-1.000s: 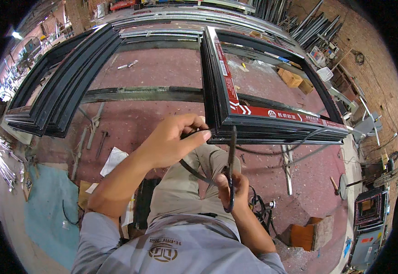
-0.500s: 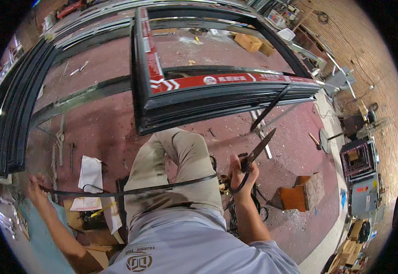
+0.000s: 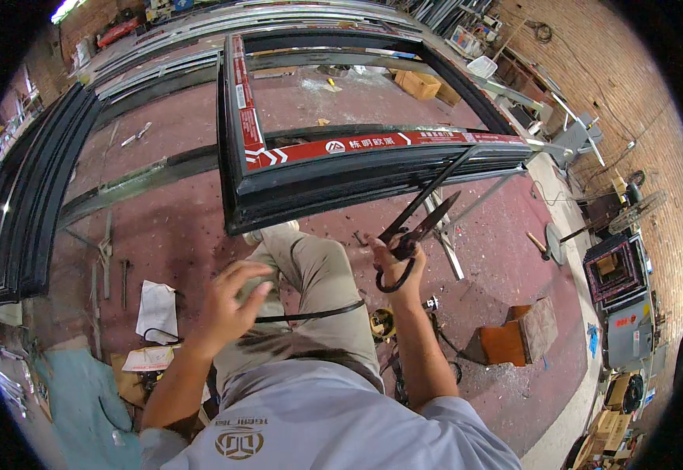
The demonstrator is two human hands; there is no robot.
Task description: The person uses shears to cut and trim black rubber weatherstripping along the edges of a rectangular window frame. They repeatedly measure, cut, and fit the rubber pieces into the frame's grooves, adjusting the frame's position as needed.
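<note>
My right hand (image 3: 395, 270) grips a pair of large dark scissors (image 3: 434, 218), blades pointing up and away, one black loop handle hanging below the fingers. A dark bar (image 3: 453, 171), slanting down from the frame stack, runs into the scissors in view; I cannot tell whether they touch. My left hand (image 3: 230, 307) is raised over my left thigh, thumb and fingers apart, seemingly holding nothing. A narrow black strip (image 3: 318, 315) lies across my thighs, its left part hidden behind that hand. Ahead lies a stack of black rectangular frames (image 3: 341, 180), with red-and-white tape (image 3: 373, 143) along the top.
More black frames (image 3: 32, 188) lean at the left. An orange-brown block-like seat (image 3: 514, 337) stands on the red floor at right, near a hammer (image 3: 539, 244). White paper (image 3: 156, 312) and teal cloth (image 3: 83, 399) lie at left. Cardboard boxes (image 3: 418, 82) sit beyond the frames.
My left hand has come from the far left, where it was at the strip's end, to over my thigh. The right hand with the scissors has moved slightly left and forward.
</note>
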